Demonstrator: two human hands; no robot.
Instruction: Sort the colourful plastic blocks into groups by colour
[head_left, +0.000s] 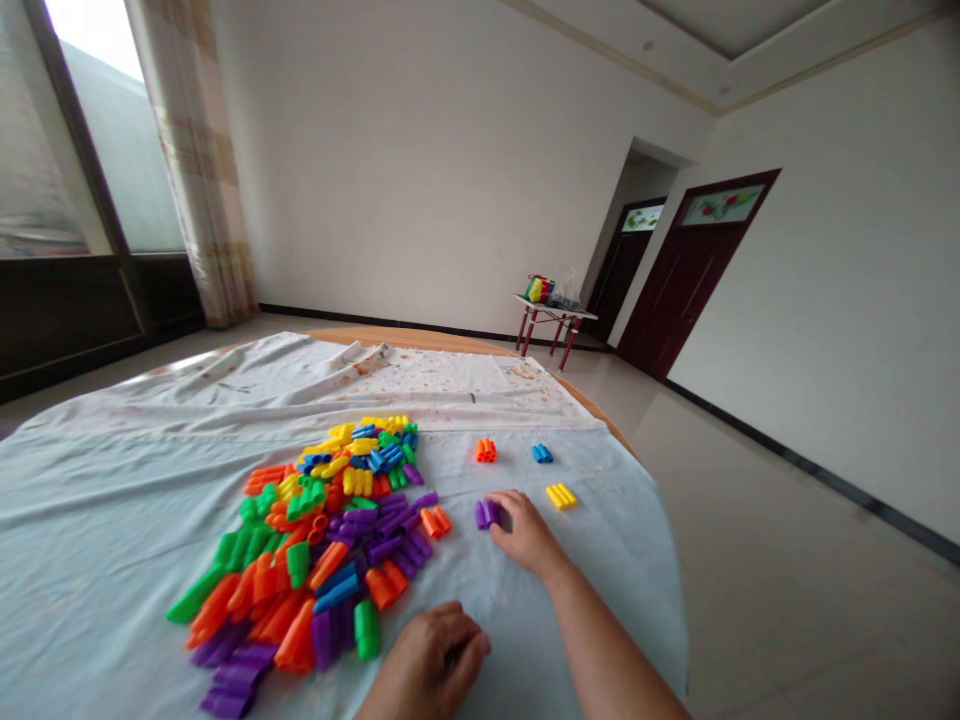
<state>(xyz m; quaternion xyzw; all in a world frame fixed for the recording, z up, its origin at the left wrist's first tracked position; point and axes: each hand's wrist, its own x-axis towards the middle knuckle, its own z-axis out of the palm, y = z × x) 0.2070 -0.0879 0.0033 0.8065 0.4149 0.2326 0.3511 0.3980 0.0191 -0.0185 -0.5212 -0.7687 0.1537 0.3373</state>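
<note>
Right hand (521, 532) gripping purple piece (486, 515), tubes running near to far

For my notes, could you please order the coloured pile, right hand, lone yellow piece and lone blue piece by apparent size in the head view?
Coloured pile
Right hand
Lone yellow piece and lone blue piece: unranked; yellow looks larger but lies nearer the camera

We see a sm. side table (559, 309) w/ red legs, white wall (420, 180) behind it. L of that table we've a curtain (196, 150) & daylit window (124, 140); R of it, a dk red door (681, 275) & shiny grey flr (750, 520).
</note>
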